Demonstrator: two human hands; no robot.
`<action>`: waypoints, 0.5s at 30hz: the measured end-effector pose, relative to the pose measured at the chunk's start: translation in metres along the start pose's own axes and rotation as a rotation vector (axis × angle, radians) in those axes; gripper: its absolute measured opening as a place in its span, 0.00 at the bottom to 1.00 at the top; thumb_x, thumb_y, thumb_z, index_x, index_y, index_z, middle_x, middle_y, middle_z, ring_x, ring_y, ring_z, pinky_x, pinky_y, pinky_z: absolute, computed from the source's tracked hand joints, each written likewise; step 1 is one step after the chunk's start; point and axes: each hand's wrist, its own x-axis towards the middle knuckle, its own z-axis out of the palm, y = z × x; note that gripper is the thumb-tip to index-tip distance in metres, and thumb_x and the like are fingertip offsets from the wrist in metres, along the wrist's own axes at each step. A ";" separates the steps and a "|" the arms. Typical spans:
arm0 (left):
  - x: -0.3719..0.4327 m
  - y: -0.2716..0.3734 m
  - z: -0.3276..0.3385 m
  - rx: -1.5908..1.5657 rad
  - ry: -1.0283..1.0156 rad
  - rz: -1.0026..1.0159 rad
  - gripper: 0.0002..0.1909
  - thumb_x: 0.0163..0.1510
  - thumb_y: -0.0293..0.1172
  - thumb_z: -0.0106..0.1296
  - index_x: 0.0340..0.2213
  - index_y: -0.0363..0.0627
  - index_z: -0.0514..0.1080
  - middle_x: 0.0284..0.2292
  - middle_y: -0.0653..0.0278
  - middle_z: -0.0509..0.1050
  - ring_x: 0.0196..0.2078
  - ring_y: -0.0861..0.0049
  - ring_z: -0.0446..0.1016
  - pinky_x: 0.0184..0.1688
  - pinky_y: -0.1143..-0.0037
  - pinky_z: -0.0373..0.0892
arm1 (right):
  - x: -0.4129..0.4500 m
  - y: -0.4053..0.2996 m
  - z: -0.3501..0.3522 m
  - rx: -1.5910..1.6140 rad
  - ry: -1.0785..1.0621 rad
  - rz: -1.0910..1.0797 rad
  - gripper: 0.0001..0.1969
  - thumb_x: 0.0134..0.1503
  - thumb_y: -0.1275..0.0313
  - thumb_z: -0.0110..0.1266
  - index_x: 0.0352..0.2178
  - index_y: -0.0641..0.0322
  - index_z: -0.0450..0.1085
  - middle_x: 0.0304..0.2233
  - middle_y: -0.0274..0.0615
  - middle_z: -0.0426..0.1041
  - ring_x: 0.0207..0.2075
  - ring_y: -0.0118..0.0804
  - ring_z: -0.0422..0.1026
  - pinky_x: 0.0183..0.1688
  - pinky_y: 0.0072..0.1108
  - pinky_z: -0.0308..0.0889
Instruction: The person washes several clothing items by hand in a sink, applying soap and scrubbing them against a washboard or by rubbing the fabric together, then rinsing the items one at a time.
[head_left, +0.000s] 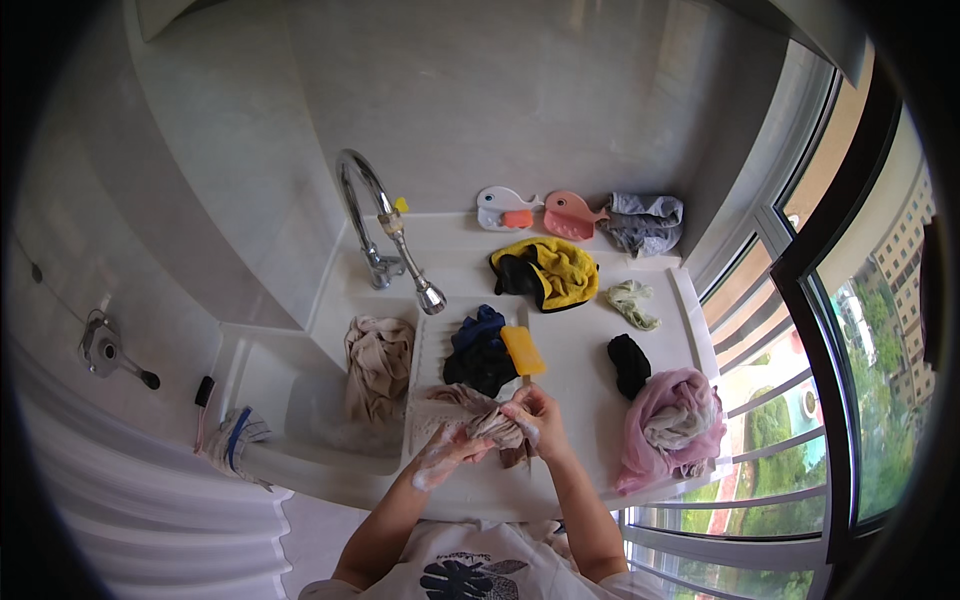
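Soapy suds cover my left hand (448, 451), which grips one side of a wet, bunched brownish-pink cloth (491, 429). My right hand (541, 424) pinches the other side, thumb on top. Part of the cloth trails over the ribbed washboard (427, 360) of the white laundry sink, and another end hangs below my hands. Just beyond lies a dark blue and black garment (480, 352). A yellow bar of soap (523, 349) leans against its right side. To the left, a beige cloth (379, 367) lies partly in the basin among foam.
A chrome faucet (431, 296) arches over the basin. Farther back are a yellow-and-black cloth (559, 274) and two whale-shaped soap dishes (501, 202). On the right lie a black cloth (628, 365) and a pink bundle (660, 427). A brush (203, 394) stands at left; a window (787, 420) borders the right.
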 end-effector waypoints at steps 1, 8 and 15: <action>0.001 -0.005 0.003 -0.002 0.002 -0.001 0.12 0.52 0.33 0.54 0.38 0.43 0.71 0.24 0.66 0.70 0.24 0.82 0.67 0.24 0.81 0.61 | 0.002 -0.001 0.002 0.035 0.000 0.024 0.10 0.53 0.69 0.60 0.27 0.62 0.66 0.25 0.32 0.72 0.25 0.21 0.68 0.29 0.15 0.65; -0.007 -0.005 0.003 -0.424 -0.180 -0.202 0.16 0.59 0.46 0.44 0.35 0.45 0.68 0.21 0.65 0.69 0.19 0.76 0.67 0.22 0.80 0.63 | -0.006 0.017 0.010 -0.268 -0.028 -0.143 0.11 0.59 0.64 0.51 0.29 0.62 0.66 0.30 0.33 0.70 0.32 0.21 0.66 0.36 0.16 0.63; -0.002 0.015 0.012 -0.145 0.306 0.062 0.09 0.58 0.38 0.50 0.26 0.51 0.68 0.18 0.78 0.62 0.17 0.91 0.53 0.19 0.84 0.50 | -0.008 -0.016 0.033 -0.129 -0.014 -0.107 0.10 0.62 0.67 0.45 0.29 0.60 0.64 0.25 0.28 0.64 0.27 0.20 0.63 0.33 0.15 0.62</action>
